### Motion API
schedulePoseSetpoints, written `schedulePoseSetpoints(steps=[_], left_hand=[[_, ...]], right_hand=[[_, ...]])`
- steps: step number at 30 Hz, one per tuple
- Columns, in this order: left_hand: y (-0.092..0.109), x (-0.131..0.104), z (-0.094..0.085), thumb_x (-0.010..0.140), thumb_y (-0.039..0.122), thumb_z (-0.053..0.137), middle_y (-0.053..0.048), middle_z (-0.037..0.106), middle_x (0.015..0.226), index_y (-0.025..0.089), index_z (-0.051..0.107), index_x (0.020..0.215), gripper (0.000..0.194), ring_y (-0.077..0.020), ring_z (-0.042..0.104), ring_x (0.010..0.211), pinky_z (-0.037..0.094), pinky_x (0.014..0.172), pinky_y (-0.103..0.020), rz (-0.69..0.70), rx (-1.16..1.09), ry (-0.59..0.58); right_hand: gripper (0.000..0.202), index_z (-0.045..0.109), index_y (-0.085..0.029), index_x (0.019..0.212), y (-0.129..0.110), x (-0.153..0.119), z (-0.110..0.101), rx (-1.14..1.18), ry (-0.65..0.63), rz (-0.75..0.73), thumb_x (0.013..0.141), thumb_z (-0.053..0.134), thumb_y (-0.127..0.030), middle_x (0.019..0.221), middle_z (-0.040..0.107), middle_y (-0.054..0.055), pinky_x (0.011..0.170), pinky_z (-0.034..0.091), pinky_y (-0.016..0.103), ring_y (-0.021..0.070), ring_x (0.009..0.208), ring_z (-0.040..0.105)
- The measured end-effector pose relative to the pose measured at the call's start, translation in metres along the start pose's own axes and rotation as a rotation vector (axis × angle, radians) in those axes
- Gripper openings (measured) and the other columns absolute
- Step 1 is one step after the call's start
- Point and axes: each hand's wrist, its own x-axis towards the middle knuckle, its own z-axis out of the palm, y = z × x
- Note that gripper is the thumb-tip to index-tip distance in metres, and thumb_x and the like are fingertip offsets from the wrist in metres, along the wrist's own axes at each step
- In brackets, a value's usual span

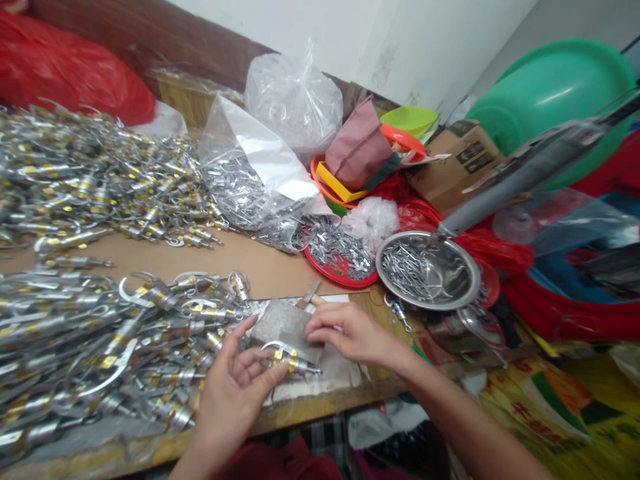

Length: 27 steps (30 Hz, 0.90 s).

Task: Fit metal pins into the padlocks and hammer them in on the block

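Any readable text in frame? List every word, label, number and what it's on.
"G": red letter on the yellow printed sack, lower right.
Red Chinese characters on the same sack: the first looks like "井", the rest too blurred to read.
Dark printed panel on the cardboard box: too blurred to read.
Metal assembly in the left hand: no legible marking.

Two bare hands: one left hand (235,393), one right hand (355,331). One lever fitting (299,365) in the left; two heaps of lever fittings, one rear heap (100,177) and one near heap (95,350), each too tangled to count. One grey block (275,320). One stainless steel bowl (454,267), its metal pins (405,270) too many to count. One red plate (345,281). One cardboard box (435,180). One knotted clear bag (295,100).
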Motion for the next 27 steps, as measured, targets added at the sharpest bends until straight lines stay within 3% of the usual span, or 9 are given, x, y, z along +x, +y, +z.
schedulePoseSetpoints(steps=[3,6,11,16,19,22,24,27], left_hand=[[0.000,0.000,0.000,0.051,0.022,0.076,0.004,0.063,0.064,0.020,0.033,0.125,0.086,-0.0129,0.062,0.063,0.051,0.062,-0.022,0.009,-0.003,0.000],[0.000,0.000,0.001,0.051,0.022,0.075,0.003,0.063,0.064,0.020,0.033,0.126,0.085,-0.0140,0.062,0.062,0.050,0.060,-0.024,0.019,-0.003,-0.007],[-0.001,0.000,0.000,0.052,0.021,0.075,0.002,0.064,0.064,0.018,0.032,0.126,0.086,-0.0140,0.062,0.066,0.050,0.063,-0.023,0.019,-0.022,-0.025],[-0.003,0.002,-0.001,0.053,0.021,0.075,0.002,0.064,0.064,0.019,0.032,0.125,0.084,-0.0131,0.062,0.065,0.051,0.063,-0.023,0.028,-0.024,-0.032],[-0.003,0.002,-0.002,0.050,0.022,0.076,0.003,0.064,0.064,0.019,0.033,0.125,0.086,-0.0133,0.062,0.063,0.051,0.062,-0.023,0.017,-0.008,-0.020],[-0.002,0.002,-0.002,0.049,0.023,0.077,0.004,0.063,0.064,0.020,0.034,0.124,0.087,-0.0125,0.062,0.063,0.051,0.062,-0.021,0.012,-0.003,-0.013],[-0.003,0.002,-0.003,0.050,0.024,0.077,0.004,0.063,0.064,0.020,0.034,0.125,0.087,-0.0121,0.062,0.063,0.051,0.063,-0.021,0.011,-0.006,-0.019],[-0.005,0.004,-0.004,0.050,0.023,0.077,0.003,0.064,0.065,0.021,0.032,0.126,0.089,-0.0134,0.063,0.065,0.051,0.064,-0.023,0.014,0.007,-0.034]], right_hand=[[0.013,0.067,-0.016,0.077,-0.016,0.000,0.010,-0.082,-0.074,-0.120,0.077,0.055,-0.011,0.071,0.062,0.001,0.069,0.043,0.022,0.0111,0.070,0.056],[0.015,0.068,-0.017,0.084,-0.019,0.006,0.017,-0.136,-0.071,-0.129,0.077,0.055,-0.012,0.071,0.062,0.002,0.062,0.042,0.020,0.0116,0.068,0.055],[0.020,0.068,-0.020,0.093,-0.014,0.013,0.034,-0.108,0.059,-0.031,0.074,0.060,-0.018,0.071,0.062,0.002,0.061,0.043,0.021,0.0125,0.066,0.055],[0.018,0.069,-0.017,0.089,-0.009,0.008,0.049,0.036,0.313,-0.020,0.072,0.062,-0.017,0.065,0.061,0.002,0.058,0.044,0.023,0.0128,0.061,0.055],[0.017,0.067,-0.019,0.091,-0.002,-0.007,0.041,0.153,0.512,0.007,0.077,0.056,-0.018,0.075,0.064,0.003,0.066,0.046,0.025,0.0133,0.071,0.058],[0.015,0.066,-0.020,0.087,0.009,-0.027,0.026,0.095,0.699,0.149,0.080,0.053,-0.019,0.081,0.064,0.003,0.070,0.045,0.026,0.0142,0.077,0.058],[0.012,0.065,-0.019,0.080,0.015,-0.037,0.021,0.024,0.715,0.237,0.080,0.053,-0.020,0.077,0.062,0.003,0.066,0.045,0.025,0.0144,0.074,0.057],[0.013,0.063,-0.019,0.088,0.010,-0.038,0.024,-0.035,0.586,0.228,0.080,0.053,-0.023,0.080,0.061,0.003,0.065,0.044,0.026,0.0151,0.074,0.056]])
